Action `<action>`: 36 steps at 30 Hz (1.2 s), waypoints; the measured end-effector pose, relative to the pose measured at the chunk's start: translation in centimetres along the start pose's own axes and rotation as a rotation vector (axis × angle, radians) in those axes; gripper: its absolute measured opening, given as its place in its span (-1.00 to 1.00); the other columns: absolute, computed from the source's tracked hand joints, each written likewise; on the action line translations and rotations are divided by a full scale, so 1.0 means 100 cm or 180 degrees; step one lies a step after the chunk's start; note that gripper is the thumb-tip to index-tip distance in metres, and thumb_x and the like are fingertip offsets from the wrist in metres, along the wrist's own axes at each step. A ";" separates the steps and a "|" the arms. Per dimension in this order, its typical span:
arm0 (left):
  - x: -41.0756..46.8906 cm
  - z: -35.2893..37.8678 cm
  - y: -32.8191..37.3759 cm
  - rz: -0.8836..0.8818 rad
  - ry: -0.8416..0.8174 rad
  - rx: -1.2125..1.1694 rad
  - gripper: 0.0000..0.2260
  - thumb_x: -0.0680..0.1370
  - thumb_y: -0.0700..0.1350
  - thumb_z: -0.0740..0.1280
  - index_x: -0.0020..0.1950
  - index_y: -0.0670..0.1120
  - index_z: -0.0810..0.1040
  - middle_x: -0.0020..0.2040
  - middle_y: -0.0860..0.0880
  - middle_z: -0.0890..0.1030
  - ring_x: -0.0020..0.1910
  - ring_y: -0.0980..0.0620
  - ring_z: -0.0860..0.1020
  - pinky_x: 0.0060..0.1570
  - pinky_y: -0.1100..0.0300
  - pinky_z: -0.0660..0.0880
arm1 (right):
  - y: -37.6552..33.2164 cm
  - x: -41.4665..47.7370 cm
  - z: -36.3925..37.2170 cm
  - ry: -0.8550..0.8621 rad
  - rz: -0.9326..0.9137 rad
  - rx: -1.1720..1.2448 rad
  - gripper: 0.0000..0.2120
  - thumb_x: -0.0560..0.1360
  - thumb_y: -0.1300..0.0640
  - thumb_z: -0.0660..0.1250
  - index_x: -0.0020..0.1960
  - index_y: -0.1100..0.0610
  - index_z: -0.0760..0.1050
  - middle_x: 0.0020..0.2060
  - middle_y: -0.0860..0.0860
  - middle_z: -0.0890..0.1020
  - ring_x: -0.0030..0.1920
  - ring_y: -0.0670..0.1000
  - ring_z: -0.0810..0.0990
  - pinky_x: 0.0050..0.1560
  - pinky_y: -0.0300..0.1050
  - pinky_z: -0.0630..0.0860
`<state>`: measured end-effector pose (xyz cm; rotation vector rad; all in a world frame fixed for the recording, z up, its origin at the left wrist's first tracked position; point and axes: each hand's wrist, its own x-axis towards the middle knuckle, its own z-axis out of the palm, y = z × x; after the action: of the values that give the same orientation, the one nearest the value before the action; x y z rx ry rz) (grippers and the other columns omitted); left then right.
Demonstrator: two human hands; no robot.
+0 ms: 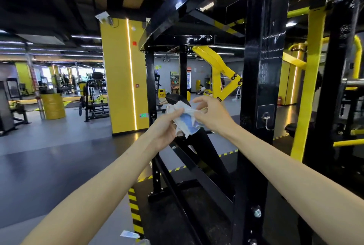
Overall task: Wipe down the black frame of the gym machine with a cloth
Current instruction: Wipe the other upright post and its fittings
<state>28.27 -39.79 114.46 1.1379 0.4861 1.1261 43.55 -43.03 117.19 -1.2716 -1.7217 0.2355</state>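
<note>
Regripping step: left hand [163, 126] clutches the crumpled white-and-blue cloth [186, 118] and right hand [212, 112] seemingly pinches its edge. Next, press it onto the glossy black steel frame [206, 150] just beneath.

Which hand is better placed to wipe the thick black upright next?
Probably the right hand: it holds the cloth nearest the black upright. The left hand, also gripping it, sits farther away.

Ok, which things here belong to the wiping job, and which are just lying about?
For the job:
- cloth, held between the left hand and the right hand
- black frame

Just around:
- yellow pillar
- yellow drum
- yellow machine arm
- metal hook stuck on the frame
</note>
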 end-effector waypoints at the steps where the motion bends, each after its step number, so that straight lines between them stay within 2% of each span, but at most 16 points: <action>1: 0.001 -0.004 -0.001 -0.0029 0.0139 0.0043 -0.82 0.62 -0.18 0.22 0.19 -0.20 0.51 0.06 -0.17 0.63 0.01 -0.08 0.60 0.00 0.09 0.56 | 0.002 0.002 0.000 0.0054 0.0131 0.0068 -0.62 0.45 0.33 0.32 0.26 0.15 0.48 -0.19 -0.07 0.48 -0.23 -0.11 0.46 -0.31 -0.36 0.34; 3: 0.001 -0.010 -0.001 -0.0189 0.0354 0.0009 -0.89 0.60 -0.20 0.26 0.08 -0.18 0.54 -0.02 -0.14 0.64 -0.04 -0.05 0.61 -0.05 0.13 0.59 | 0.006 0.003 0.000 0.0017 0.0457 0.0186 -0.65 0.48 0.38 0.27 0.25 0.18 0.49 -0.15 0.00 0.50 -0.19 -0.06 0.48 -0.37 -0.37 0.34; 5: 0.002 -0.016 0.000 -0.0471 0.0472 0.0086 -0.89 0.58 -0.18 0.31 0.05 -0.19 0.56 -0.02 -0.14 0.65 -0.02 -0.05 0.61 -0.07 0.13 0.60 | 0.011 0.003 0.002 -0.0143 0.0865 0.0339 -0.67 0.49 0.43 0.26 0.22 0.22 0.50 -0.07 0.05 0.51 -0.06 0.03 0.51 -0.40 -0.36 0.43; 8: 0.003 -0.029 0.001 -0.1060 0.0670 0.0565 -0.93 0.57 -0.24 0.30 0.00 -0.24 0.52 -0.09 -0.15 0.62 -0.11 -0.05 0.60 -0.27 0.15 0.63 | 0.017 0.001 0.009 -0.0341 0.1386 0.0215 -0.71 0.51 0.43 0.16 0.13 0.18 0.49 0.10 0.12 0.49 0.02 0.11 0.53 -0.17 -0.15 0.57; 10: 0.005 -0.040 0.003 -0.1355 0.0954 0.1358 -0.89 0.58 -0.19 0.32 -0.05 -0.24 0.48 -0.14 -0.14 0.58 -0.18 -0.04 0.57 -0.34 0.18 0.59 | 0.018 -0.003 0.014 -0.0644 0.1483 -0.0115 -0.75 0.54 0.36 0.13 0.14 0.19 0.46 0.12 0.13 0.46 0.06 0.16 0.56 0.00 -0.03 0.59; 11: 0.007 -0.049 0.003 -0.1396 0.1151 0.2092 -0.84 0.58 -0.12 0.32 -0.06 -0.22 0.46 -0.14 -0.13 0.56 -0.19 -0.05 0.55 -0.31 0.17 0.56 | 0.018 -0.004 0.016 -0.0751 0.1493 -0.0212 -0.77 0.55 0.33 0.14 0.14 0.19 0.47 0.13 0.15 0.47 0.11 0.17 0.55 0.06 0.01 0.58; 13: 0.007 -0.059 0.003 -0.1318 0.1446 0.3449 -0.75 0.61 0.00 0.28 -0.08 -0.19 0.40 -0.16 -0.12 0.51 -0.20 -0.07 0.49 -0.26 0.14 0.46 | 0.015 -0.006 0.019 -0.0853 0.1519 -0.0111 -0.80 0.57 0.31 0.14 0.12 0.17 0.48 0.16 0.17 0.49 0.16 0.16 0.54 0.11 0.00 0.55; 14: 0.006 -0.061 0.004 -0.1289 0.1459 0.3606 -0.73 0.62 0.02 0.25 -0.10 -0.18 0.38 -0.18 -0.12 0.48 -0.23 -0.06 0.46 -0.30 0.16 0.41 | 0.014 -0.007 0.021 -0.0880 0.1551 0.0016 -0.78 0.59 0.31 0.13 0.15 0.18 0.48 0.16 0.17 0.50 0.16 0.13 0.55 0.10 -0.01 0.55; 16: 0.006 -0.064 0.007 -0.1301 0.1330 0.3219 -0.70 0.61 0.05 0.27 -0.10 -0.19 0.41 -0.17 -0.14 0.49 -0.26 -0.06 0.47 -0.29 0.15 0.41 | 0.012 -0.006 0.023 -0.0972 0.1642 0.0244 -0.75 0.61 0.28 0.13 0.22 0.21 0.48 0.14 0.15 0.54 0.11 0.08 0.60 0.07 -0.04 0.58; 20: 0.007 -0.063 0.010 -0.1095 0.0991 0.2158 -0.63 0.59 0.10 0.28 0.14 -0.21 0.47 -0.02 -0.13 0.60 -0.05 -0.09 0.59 0.02 0.04 0.52 | 0.013 -0.006 0.028 -0.1263 0.2074 0.1055 -0.72 0.61 0.27 0.19 0.30 0.31 0.42 0.10 0.26 0.57 0.07 0.17 0.61 0.03 0.03 0.59; 23: 0.001 -0.052 0.011 -0.0984 0.0475 0.1553 -0.68 0.61 0.10 0.22 0.13 -0.15 0.50 -0.08 -0.07 0.63 -0.16 0.02 0.64 -0.22 0.18 0.55 | 0.015 -0.006 0.034 -0.1435 0.2314 0.1719 -0.78 0.62 0.25 0.19 0.22 0.32 0.43 0.07 0.28 0.58 0.16 0.24 0.57 0.14 0.12 0.52; 25: 0.000 -0.049 0.011 -0.0916 0.0303 0.1427 -0.64 0.60 0.12 0.22 0.21 -0.13 0.48 0.02 -0.08 0.65 -0.04 0.01 0.66 -0.13 0.14 0.57 | 0.016 -0.006 0.037 -0.1454 0.2388 0.2127 -0.82 0.62 0.25 0.18 0.17 0.29 0.45 0.00 0.24 0.60 0.15 0.22 0.56 0.15 0.11 0.49; 27: -0.001 -0.051 0.010 -0.0873 0.0178 0.1344 -0.60 0.58 0.15 0.23 0.26 -0.12 0.46 0.07 -0.08 0.65 0.05 -0.02 0.64 -0.02 0.08 0.55 | 0.017 -0.004 0.039 -0.1386 0.2429 0.2358 -0.79 0.62 0.25 0.17 0.23 0.27 0.44 -0.07 0.20 0.59 0.07 0.17 0.57 0.11 0.09 0.49; 31: -0.001 -0.055 0.012 -0.0862 0.0112 0.1113 -0.56 0.53 0.18 0.25 0.28 -0.08 0.47 0.08 -0.07 0.64 0.05 -0.02 0.64 -0.02 0.04 0.55 | 0.021 -0.002 0.041 -0.1369 0.2401 0.2380 -0.70 0.62 0.28 0.15 0.34 0.24 0.40 -0.01 0.18 0.59 -0.01 0.14 0.59 -0.07 0.06 0.53; 34: -0.001 -0.056 0.015 -0.0862 0.0115 0.1102 -0.48 0.45 0.21 0.29 0.29 -0.08 0.47 0.12 -0.09 0.62 0.05 -0.03 0.63 -0.04 0.03 0.55 | 0.026 -0.003 0.042 -0.1418 0.2514 0.2475 -0.67 0.59 0.32 0.16 0.34 0.23 0.39 0.07 0.20 0.61 -0.01 0.15 0.62 -0.17 0.07 0.55; 36: -0.001 -0.058 0.015 -0.0892 0.0138 0.1075 -0.49 0.47 0.20 0.27 0.30 -0.09 0.46 0.13 -0.10 0.62 0.05 -0.04 0.63 -0.06 0.03 0.55 | 0.028 -0.003 0.043 -0.1281 0.2633 0.2575 -0.69 0.57 0.36 0.21 0.30 0.23 0.42 0.07 0.18 0.62 -0.02 0.11 0.63 -0.19 0.02 0.53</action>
<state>22.94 -37.22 113.47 1.2899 0.8660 0.8441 42.09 -40.54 112.97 -1.2571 -1.0731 1.5784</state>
